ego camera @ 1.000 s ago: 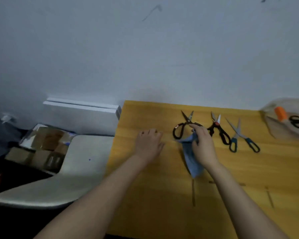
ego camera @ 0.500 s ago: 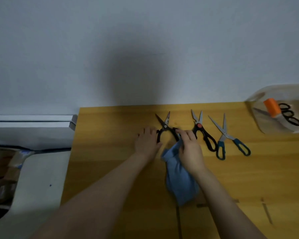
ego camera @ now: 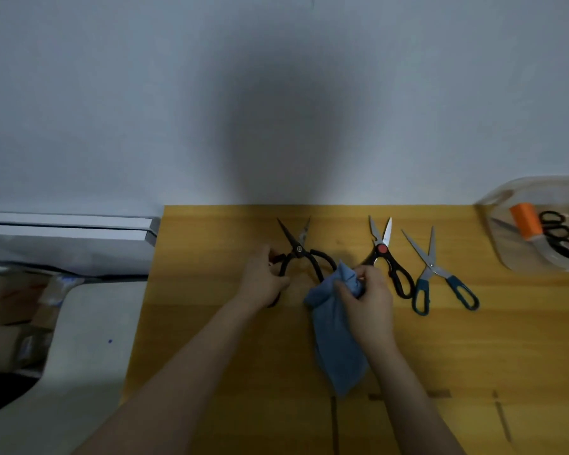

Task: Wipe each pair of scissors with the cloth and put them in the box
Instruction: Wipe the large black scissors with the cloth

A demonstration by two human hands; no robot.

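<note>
L hand (ego camera: 263, 280) is gripping black scissors (ego camera: 298, 249) by a handle loop, frame centre. R hand (ego camera: 368, 303) is pinching bunched cloth (ego camera: 335, 339) just beside. Scissors prob. rigid, heavyish (blades lying open, sharp): hold by handles. Box (ego camera: 513, 259) is sitting far right.

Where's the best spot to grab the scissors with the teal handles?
Take the teal-handled scissors by the handle loops, coming from the person's side. The loops lie nearest the person, while the spread, pointed blades aim away, so the fingers stay clear of the edges.
</note>
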